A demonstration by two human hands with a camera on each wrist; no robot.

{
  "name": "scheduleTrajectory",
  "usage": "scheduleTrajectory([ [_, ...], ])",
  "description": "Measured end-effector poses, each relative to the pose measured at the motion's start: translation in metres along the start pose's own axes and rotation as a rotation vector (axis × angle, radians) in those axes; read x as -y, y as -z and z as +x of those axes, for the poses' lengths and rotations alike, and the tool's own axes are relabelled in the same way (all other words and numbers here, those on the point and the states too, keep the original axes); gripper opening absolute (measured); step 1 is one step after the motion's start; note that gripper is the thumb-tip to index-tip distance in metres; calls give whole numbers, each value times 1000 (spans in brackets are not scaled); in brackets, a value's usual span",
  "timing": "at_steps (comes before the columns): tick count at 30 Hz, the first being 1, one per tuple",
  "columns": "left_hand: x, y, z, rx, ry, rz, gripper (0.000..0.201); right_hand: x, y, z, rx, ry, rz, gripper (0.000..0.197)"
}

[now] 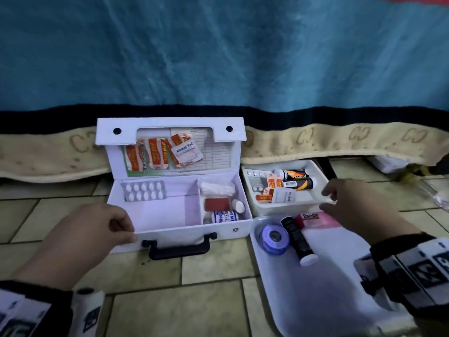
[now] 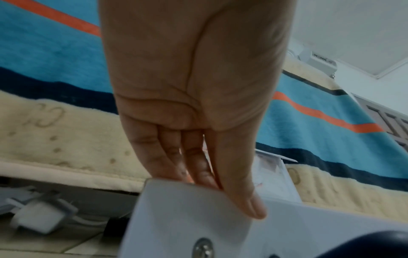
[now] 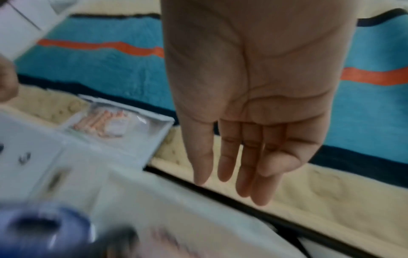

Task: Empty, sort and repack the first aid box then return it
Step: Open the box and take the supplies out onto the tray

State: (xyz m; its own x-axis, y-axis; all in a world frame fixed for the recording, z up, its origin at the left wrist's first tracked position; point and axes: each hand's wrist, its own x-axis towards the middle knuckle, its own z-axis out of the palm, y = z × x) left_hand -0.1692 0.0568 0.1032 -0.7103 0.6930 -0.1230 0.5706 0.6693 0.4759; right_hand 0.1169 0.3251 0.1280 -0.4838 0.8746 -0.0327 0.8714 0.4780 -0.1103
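The white first aid box (image 1: 184, 235) stands open on the tiled floor, lid upright with plasters and an alcohol pad (image 1: 185, 150) tucked in it. Inside lie a blister pack (image 1: 144, 189), a bandage roll (image 1: 223, 217) and small items. My left hand (image 1: 130, 231) pinches the box's front wall (image 2: 176, 218) near the left corner, thumb outside and fingers (image 2: 198, 174) over the rim. My right hand (image 1: 326, 199) hovers empty, fingers straight (image 3: 245, 183), over the small white tray (image 1: 303, 197), which holds orange-black tubes (image 1: 295, 178) and sachets.
A larger white tray (image 1: 315, 276) at front right carries a blue tape roll (image 1: 274, 238), a black tube (image 1: 297, 237) and a pink Bacidin bottle (image 1: 313, 218). A blue and cream blanket (image 1: 218, 57) hangs right behind the box. Clear plastic (image 1: 437, 198) lies far right.
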Motion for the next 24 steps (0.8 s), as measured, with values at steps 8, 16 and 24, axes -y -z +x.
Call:
scheduleTrajectory([
  [8, -1, -2, -4, -58, 28, 85, 26, 162, 8, -1, 152, 505, 130, 26],
  [16, -3, -2, -1, -33, 27, 92, 27, 249, -12, 8, 530, 640, 0, 51],
  [24, 5, -6, -1, -72, 13, 70, 24, 268, -24, 16, 529, 716, 98, 57],
])
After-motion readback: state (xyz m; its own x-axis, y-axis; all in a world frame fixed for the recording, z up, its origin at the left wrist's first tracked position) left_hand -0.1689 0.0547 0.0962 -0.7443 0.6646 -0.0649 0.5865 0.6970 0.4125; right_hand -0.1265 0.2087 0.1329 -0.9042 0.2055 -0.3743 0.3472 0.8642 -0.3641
